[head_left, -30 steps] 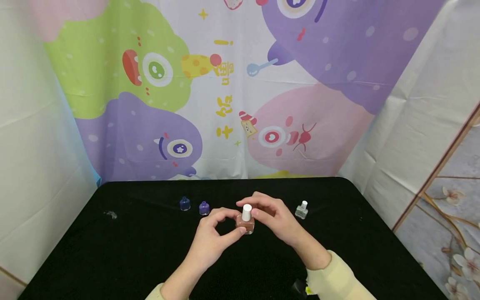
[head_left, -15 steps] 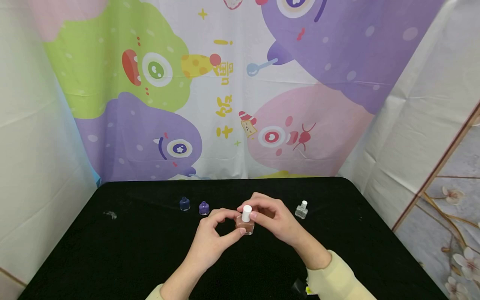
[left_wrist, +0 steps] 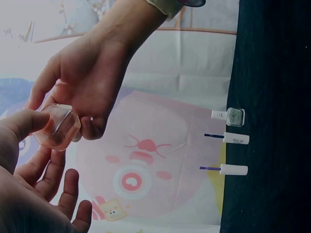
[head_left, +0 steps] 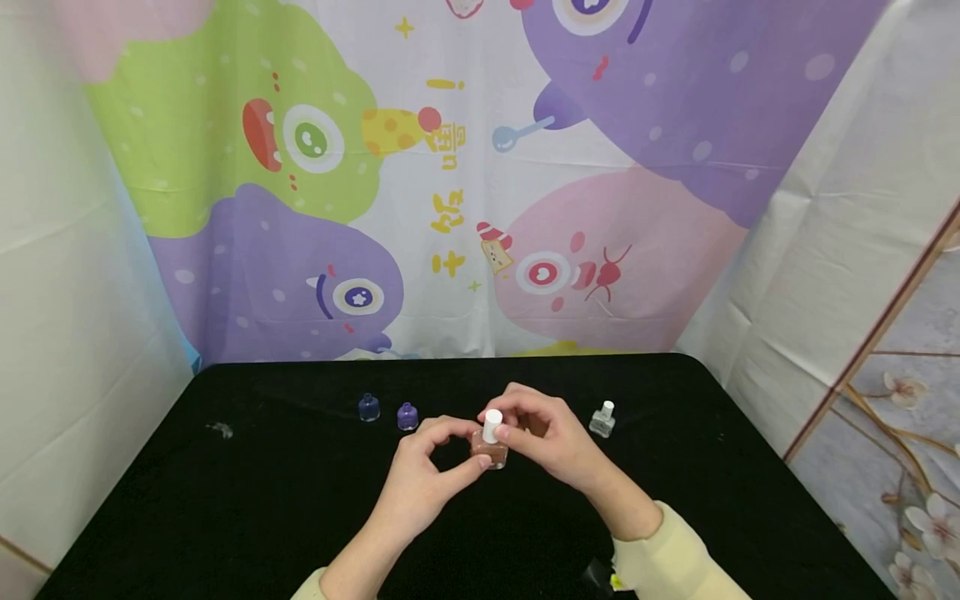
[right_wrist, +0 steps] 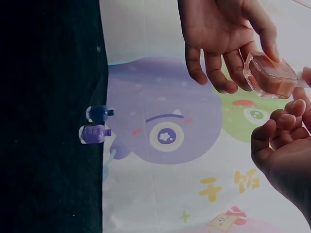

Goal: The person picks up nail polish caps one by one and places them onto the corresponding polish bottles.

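My left hand (head_left: 431,467) holds a bottle of brownish-pink nail polish (head_left: 489,452) by its glass body, between thumb and fingers. The fingers of my right hand (head_left: 551,433) pinch the bottle's white cap (head_left: 492,426), which sits on top. The left wrist view shows the squarish bottle base (left_wrist: 60,128) raised above the black table. At the back left stand two capless nail polish bottles, a dark blue one (head_left: 369,407) and a purple one (head_left: 407,417). A clear bottle with a white cap (head_left: 603,419) stands to the right.
In the left wrist view, a white cap with a dark brush (left_wrist: 236,138) and another with a purple brush (left_wrist: 233,169) stand brush up. A clear scrap (head_left: 221,430) lies on the black tabletop (head_left: 247,500). A black and yellow item (head_left: 597,577) is partly under the right sleeve.
My right thumb and fingers have shifted slightly left around the white cap. The left hand and the bottle have stayed nearly still.
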The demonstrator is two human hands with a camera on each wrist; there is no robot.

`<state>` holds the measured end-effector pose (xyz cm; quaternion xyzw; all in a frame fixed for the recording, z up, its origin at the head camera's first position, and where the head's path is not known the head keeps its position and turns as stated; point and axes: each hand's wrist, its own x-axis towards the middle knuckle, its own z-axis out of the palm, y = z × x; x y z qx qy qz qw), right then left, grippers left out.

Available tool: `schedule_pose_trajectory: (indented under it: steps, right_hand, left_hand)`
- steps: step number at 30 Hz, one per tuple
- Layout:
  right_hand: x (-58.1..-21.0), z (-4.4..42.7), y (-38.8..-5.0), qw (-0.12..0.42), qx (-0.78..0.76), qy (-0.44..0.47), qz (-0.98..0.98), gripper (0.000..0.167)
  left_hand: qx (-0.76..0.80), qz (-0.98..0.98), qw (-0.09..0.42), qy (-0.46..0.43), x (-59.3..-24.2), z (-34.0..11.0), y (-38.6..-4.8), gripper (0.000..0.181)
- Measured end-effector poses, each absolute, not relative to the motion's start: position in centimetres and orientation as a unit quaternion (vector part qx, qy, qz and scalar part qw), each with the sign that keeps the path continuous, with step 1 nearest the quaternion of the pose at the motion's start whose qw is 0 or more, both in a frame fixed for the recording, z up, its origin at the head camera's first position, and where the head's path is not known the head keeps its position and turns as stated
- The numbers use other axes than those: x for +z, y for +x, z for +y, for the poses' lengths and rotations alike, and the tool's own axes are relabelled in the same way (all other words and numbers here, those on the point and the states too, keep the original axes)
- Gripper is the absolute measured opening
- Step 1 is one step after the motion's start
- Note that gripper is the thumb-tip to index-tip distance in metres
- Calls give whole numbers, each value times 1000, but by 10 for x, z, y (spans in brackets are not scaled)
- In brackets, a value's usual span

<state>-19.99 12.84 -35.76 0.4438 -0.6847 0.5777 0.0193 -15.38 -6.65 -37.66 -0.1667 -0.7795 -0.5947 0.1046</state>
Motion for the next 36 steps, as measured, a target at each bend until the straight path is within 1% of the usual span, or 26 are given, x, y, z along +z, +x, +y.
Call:
schedule_pose_trajectory:
  steps: [8,14,29,32,36]
  right_hand:
    - [-356,128,-200,34,567,428,-703,13]
    - [-355,126,-199,16,578,410,-705,11]
    - [-357,123,-199,-16,596,378,-708,22]
    - [-357,124,-199,-20,594,382,-708,25]
    - [-357,126,-200,-21,595,401,-696,25]
  left_hand:
    - [-592,-780,108,-171,-376,-66,-154,25]
    - [-593,-780,108,-170,-376,-65,-154,24]
    - [-590,-781,114,-167,-376,-65,-154,24]
    - [-590,-781,116,-168,-376,-65,-154,24]
    - [-589,-782,117,-169,-376,-66,-154,24]
